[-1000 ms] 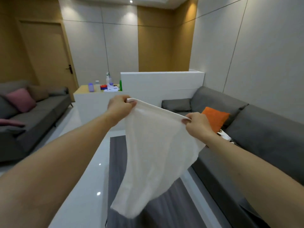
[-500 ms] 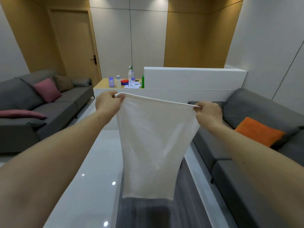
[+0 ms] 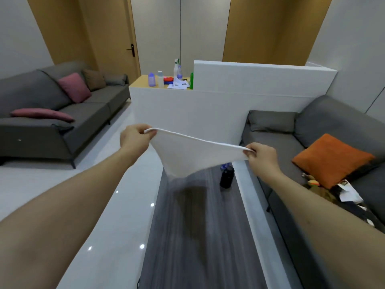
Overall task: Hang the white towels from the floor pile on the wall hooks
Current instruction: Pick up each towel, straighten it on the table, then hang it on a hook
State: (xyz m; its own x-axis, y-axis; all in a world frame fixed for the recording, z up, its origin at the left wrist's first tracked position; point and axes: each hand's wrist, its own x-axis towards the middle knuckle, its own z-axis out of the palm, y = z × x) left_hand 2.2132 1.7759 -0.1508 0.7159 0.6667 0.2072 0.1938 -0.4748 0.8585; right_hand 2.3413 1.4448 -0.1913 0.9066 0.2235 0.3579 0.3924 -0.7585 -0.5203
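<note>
Head view: towel [image 3: 193,157] held mid-air over rug [image 3: 200,236], top edge stretched between left hand [image 3: 135,138] and right hand [image 3: 262,157], corners pinched shut. Long axis left-right, left end higher; cloth blurred below. No hooks seen; neither hand judged nearer.

White towel [image 3: 193,157] between both hands

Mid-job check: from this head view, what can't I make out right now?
- Wall hooks and floor pile: neither appears in the head view.
- White towel: lower edge is motion-blurred; its hang length is unclear. The left hand and right hand cover its top corners.
- Dark bottle on the rug: top hidden behind the towel.
- Items on the right sofa: blurred, unidentifiable.
</note>
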